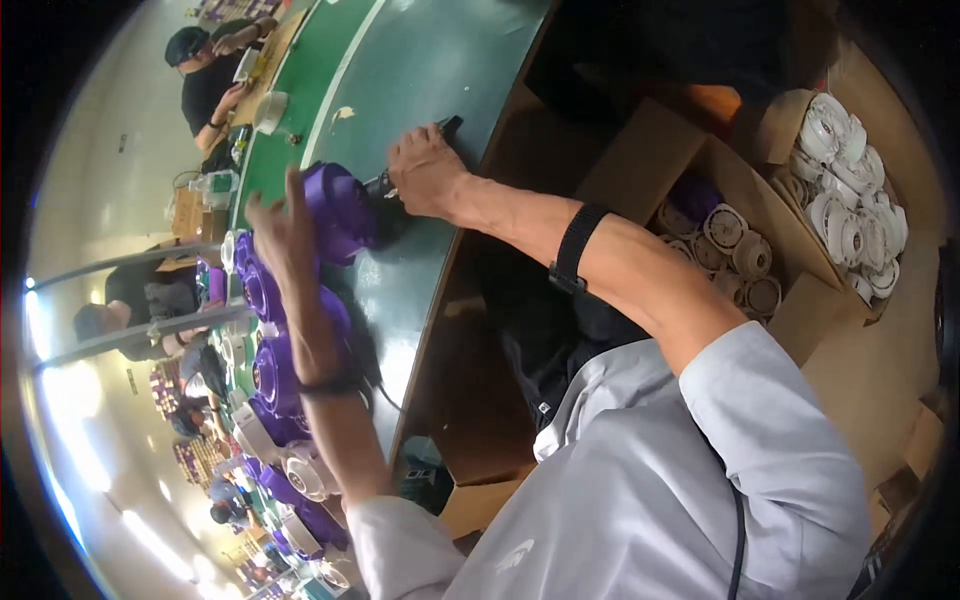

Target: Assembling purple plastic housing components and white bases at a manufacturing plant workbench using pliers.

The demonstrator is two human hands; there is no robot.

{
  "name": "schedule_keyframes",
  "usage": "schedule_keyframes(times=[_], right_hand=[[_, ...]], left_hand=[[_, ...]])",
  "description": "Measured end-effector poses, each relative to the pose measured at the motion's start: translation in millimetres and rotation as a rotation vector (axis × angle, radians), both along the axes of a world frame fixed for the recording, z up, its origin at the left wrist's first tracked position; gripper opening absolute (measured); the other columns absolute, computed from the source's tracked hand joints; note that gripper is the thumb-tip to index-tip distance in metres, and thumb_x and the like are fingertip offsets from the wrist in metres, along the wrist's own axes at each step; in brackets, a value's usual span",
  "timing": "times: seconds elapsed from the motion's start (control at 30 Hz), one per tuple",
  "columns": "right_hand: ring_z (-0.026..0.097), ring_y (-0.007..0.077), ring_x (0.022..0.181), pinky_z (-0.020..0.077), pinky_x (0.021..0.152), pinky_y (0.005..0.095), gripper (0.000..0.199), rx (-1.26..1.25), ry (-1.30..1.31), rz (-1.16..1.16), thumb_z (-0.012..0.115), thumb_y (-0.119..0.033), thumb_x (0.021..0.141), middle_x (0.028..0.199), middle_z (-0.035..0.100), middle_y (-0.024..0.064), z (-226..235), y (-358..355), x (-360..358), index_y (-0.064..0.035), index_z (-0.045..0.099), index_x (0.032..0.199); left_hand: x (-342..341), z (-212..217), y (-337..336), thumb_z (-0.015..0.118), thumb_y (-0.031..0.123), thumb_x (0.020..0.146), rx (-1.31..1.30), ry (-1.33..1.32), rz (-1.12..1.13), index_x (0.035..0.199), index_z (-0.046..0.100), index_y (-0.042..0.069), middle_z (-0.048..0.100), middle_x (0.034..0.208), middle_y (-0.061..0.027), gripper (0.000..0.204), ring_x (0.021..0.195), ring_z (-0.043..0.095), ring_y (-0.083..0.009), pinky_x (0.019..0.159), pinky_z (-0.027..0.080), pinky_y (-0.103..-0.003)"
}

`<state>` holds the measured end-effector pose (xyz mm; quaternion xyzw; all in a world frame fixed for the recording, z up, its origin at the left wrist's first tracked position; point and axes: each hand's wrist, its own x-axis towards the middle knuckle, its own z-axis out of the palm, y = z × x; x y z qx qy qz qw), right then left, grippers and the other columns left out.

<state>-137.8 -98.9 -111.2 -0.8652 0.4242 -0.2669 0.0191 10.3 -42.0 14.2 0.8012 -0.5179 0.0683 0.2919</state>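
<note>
My left hand (pixel 283 235) is slightly blurred, thumb and fingers spread apart, just left of a purple round plastic housing (pixel 338 215). I cannot tell whether it touches the housing. My right hand (pixel 425 172) is closed around a dark hand-held tool (pixel 452 126); one end shows past the knuckles, and a dark part on the other side points at the housing. Most of the tool is hidden by the fingers. More purple housings (pixel 275 375) stand in a row along the bench, beyond and beside my left forearm.
The green bench (pixel 425 75) runs past me, its edge close to my right forearm. Cardboard boxes (pixel 640 150) on the right hold round parts (pixel 735 235) and white plastic parts (pixel 850 200). A white bowl-like part (pixel 270 112) is farther along. Several people work across the bench.
</note>
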Motion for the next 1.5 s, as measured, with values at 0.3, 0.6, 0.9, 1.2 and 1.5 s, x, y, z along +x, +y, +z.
schedule_keyframes(times=[0.3,0.6,0.9,1.2,1.5], right_hand=[[0.054,0.0323,0.097,0.0375,0.089,0.0425,0.038,0.019,-0.084,0.096,0.059,-0.017,0.067,0.095,0.058,0.02,6.3,0.6,0.4,0.0062,0.057,0.098],[0.053,0.0329,0.099,0.0365,0.086,0.0449,0.033,0.033,-0.071,0.145,0.051,-0.015,0.078,0.099,0.057,0.0225,14.3,6.5,4.3,0.0053,0.057,0.103],[0.053,0.0316,0.098,0.0383,0.088,0.044,0.038,0.041,0.014,0.146,0.057,-0.02,0.075,0.099,0.058,0.0202,11.3,2.1,-4.1,0.0056,0.057,0.103],[0.053,0.0333,0.098,0.0363,0.089,0.0455,0.035,-0.01,-0.075,0.145,0.051,-0.017,0.079,0.099,0.057,0.023,3.7,10.7,-3.2,0.0064,0.057,0.104],[0.053,0.0348,0.099,0.0379,0.09,0.0485,0.038,0.025,0.004,0.091,0.054,-0.019,0.077,0.099,0.057,0.0233,7.1,9.4,-1.8,0.0076,0.057,0.104]], left_hand=[[-20.5,-37.3,55.7,0.061,0.039,0.089,-0.162,-0.308,-0.113,0.13,0.039,-0.008,0.052,0.119,-0.035,0.067,0.107,0.055,-0.0476,0.091,0.046,-0.047],[29.2,56.4,-39.5,0.055,0.058,0.084,1.009,0.061,-0.133,0.105,0.055,-0.011,0.065,0.089,-0.0302,0.072,0.073,0.068,-0.0397,0.059,0.053,-0.046],[-41.2,-46.2,65.1,0.061,0.038,0.087,-0.204,-0.266,0.032,0.13,0.047,0.003,0.054,0.104,-0.0268,0.057,0.093,0.061,-0.0416,0.081,0.05,-0.048],[14.9,51.6,-54.9,0.059,0.035,0.082,1.02,0.153,-0.096,0.082,0.067,-0.004,0.064,0.07,-0.0217,0.039,0.07,0.068,-0.0269,0.068,0.054,-0.034],[-51.9,-32.7,55.3,0.058,0.058,0.085,-0.061,-0.181,0.134,0.134,0.039,-0.004,0.049,0.122,-0.0341,0.082,0.112,0.052,-0.0452,0.094,0.044,-0.049]])
